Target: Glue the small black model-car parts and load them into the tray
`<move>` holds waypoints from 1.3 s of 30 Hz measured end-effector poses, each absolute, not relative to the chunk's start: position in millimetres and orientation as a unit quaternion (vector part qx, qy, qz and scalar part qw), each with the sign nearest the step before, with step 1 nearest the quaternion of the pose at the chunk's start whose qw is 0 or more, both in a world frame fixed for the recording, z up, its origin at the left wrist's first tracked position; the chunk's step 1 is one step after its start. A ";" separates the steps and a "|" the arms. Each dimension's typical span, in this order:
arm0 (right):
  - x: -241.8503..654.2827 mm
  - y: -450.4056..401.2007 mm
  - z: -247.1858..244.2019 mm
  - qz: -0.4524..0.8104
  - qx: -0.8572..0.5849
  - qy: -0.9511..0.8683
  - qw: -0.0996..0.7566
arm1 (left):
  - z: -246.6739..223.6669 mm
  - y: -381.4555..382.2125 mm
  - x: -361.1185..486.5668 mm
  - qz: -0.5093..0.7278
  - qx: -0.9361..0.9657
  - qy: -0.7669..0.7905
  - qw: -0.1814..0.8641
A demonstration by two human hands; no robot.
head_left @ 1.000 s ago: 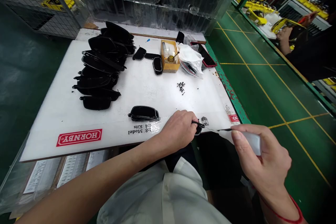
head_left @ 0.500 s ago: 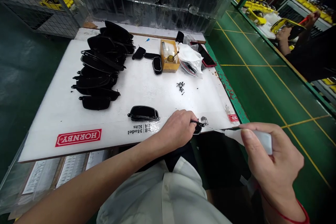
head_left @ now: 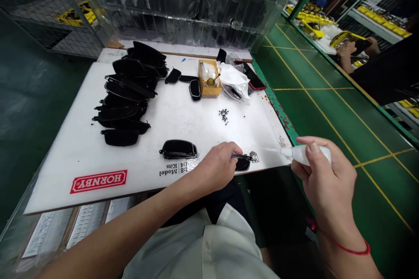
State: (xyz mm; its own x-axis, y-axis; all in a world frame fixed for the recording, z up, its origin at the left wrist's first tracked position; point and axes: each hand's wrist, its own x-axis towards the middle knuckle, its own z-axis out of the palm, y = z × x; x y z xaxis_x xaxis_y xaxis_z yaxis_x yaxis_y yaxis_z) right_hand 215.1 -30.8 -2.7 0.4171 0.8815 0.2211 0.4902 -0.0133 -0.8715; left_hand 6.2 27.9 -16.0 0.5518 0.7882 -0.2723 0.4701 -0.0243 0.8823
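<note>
My left hand (head_left: 220, 163) is closed on a glossy black plastic part (head_left: 242, 165) at the front edge of the table, and my fingers cover one end of it. In my right hand (head_left: 327, 170) is a small white squeeze bottle (head_left: 303, 154) with a long thin nozzle. The nozzle points left, over the table and apart from the black part. Left of my left hand lies a similar black part (head_left: 179, 148). A small heap of black screws (head_left: 223, 116) sits beyond my hands.
A large pile of black parts (head_left: 129, 91) covers the table's left side. Behind the screws stand a yellow box (head_left: 210, 91), a white plastic bag (head_left: 235, 79) and a red-edged phone (head_left: 253, 77). Across the aisle, another person's hands (head_left: 347, 49) hold a yellow model car part.
My right hand has moved left and up with the bottle, bringing the nozzle over the table. My left hand has shifted slightly left, still holding the black part.
</note>
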 end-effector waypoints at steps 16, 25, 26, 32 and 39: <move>152.1 158.6 -4.0 0.294 -0.555 -0.625 0.464 | -27.3 26.5 3.6 0.227 0.588 0.516 0.580; 135.6 156.6 3.5 0.109 -0.549 -0.689 0.460 | -29.2 24.5 4.2 0.221 0.598 0.520 0.569; 140.4 145.7 9.5 0.101 -0.557 -0.679 0.467 | -28.7 24.8 4.1 0.219 0.598 0.519 0.569; 177.1 61.0 22.9 0.044 -0.637 -0.579 0.507 | -27.5 25.7 4.6 0.218 0.598 0.509 0.579; 195.7 -0.5 11.8 0.031 -0.676 -0.581 0.452 | -21.8 25.0 8.4 0.205 0.616 0.509 0.565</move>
